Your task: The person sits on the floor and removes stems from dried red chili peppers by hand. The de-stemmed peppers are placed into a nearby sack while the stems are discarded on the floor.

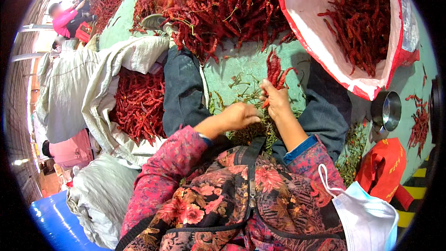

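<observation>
My right hand (277, 99) grips a small bunch of dried red chili peppers (274, 66), which fan upward out of the fist. Close beside it on the left is my left hand (238, 115), blurred, its fingers curled toward the bunch's lower end. Whether anything is between those fingers cannot be made out. Beneath both hands, a heap of greenish chili stems (256, 130) lies on the green floor (228, 66) between my legs. A large pile of dried red chilies (226, 10) spreads in front of me.
A white woven sack (101, 94) of red chilies leans by my left leg. At the right stand a red-edged open sack (306, 17) with chilies and a metal bowl (386, 111). Red cloth (381, 170) lies nearby. A person in pink (64, 19) sits at the far left.
</observation>
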Demonstrator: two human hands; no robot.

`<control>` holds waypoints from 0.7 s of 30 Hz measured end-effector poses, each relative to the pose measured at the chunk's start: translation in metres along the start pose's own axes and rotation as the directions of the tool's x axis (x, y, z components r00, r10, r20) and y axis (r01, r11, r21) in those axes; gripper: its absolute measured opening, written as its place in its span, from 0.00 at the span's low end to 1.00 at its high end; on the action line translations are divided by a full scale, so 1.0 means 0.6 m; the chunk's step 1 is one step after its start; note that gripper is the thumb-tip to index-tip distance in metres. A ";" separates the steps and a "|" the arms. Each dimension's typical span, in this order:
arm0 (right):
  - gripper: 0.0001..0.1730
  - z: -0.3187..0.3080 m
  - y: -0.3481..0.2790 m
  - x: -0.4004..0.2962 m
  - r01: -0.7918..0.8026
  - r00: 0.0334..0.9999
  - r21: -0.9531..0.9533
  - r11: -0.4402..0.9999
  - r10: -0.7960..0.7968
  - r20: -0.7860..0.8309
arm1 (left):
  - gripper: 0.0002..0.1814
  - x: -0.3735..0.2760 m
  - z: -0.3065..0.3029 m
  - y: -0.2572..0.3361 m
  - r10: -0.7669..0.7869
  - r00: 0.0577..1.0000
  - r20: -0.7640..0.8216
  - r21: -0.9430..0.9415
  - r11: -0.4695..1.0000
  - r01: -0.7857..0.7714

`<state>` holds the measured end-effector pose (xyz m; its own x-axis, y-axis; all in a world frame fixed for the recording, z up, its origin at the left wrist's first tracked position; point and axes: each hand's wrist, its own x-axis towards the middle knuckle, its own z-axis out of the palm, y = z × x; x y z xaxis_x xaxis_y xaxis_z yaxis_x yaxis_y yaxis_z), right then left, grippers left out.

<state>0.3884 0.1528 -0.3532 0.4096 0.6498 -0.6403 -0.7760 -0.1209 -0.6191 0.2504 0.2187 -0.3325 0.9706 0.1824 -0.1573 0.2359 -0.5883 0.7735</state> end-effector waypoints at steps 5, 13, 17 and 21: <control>0.08 -0.002 0.002 0.004 0.085 0.996 -0.100 0.991 -0.080 0.044 | 0.10 0.078 -0.064 -0.153 -0.220 0.780 -0.586 0.195 0.896 0.399; 0.07 -0.004 0.002 0.007 0.016 0.992 -0.005 1.000 -0.016 0.126 | 0.07 0.091 -0.089 -0.199 -0.449 0.774 -0.446 -0.127 0.888 0.442; 0.10 0.005 0.000 0.000 0.011 0.995 -0.009 1.000 -0.010 0.103 | 0.07 0.061 -0.051 -0.078 -0.669 0.731 -0.137 -0.881 0.420 0.219; 0.11 0.002 0.004 -0.003 0.030 0.982 -0.055 0.998 -0.019 0.189 | 0.07 0.055 -0.023 -0.021 -0.669 0.720 -0.184 -0.908 0.397 0.137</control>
<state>0.3850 0.1522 -0.3530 0.3263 0.7820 -0.5311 -0.7359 -0.1425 -0.6620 0.2786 0.2431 -0.3386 0.5315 0.6704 -0.5178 0.1823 0.5064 0.8428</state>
